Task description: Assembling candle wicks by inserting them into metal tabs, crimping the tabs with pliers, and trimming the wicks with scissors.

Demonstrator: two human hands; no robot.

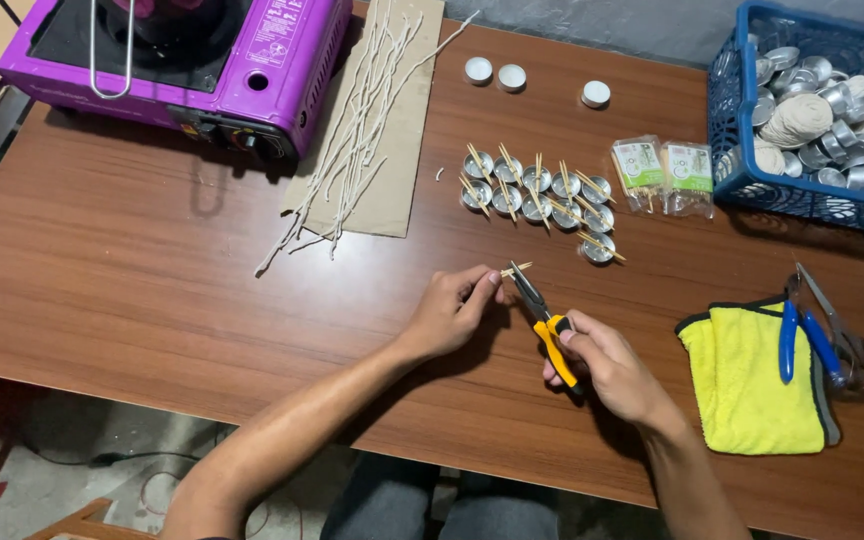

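My left hand (455, 308) pinches a short wooden stick (515, 268) just above the brown table (152, 260). My right hand (607, 367) grips yellow-handled pliers (544, 318), whose dark jaws reach up to the stick. Beyond them stands a cluster of small metal tealight cups (542, 197), each with wooden sticks laid across its top.
A purple portable stove (282, 60) sits at the back left beside cardboard with white wicks (362, 120). Three white tealights (510, 77), two small packets (664, 176), a blue basket of metal cups (812, 120), a yellow cloth (747, 380) and blue-handled pliers (807, 335) lie to the right.
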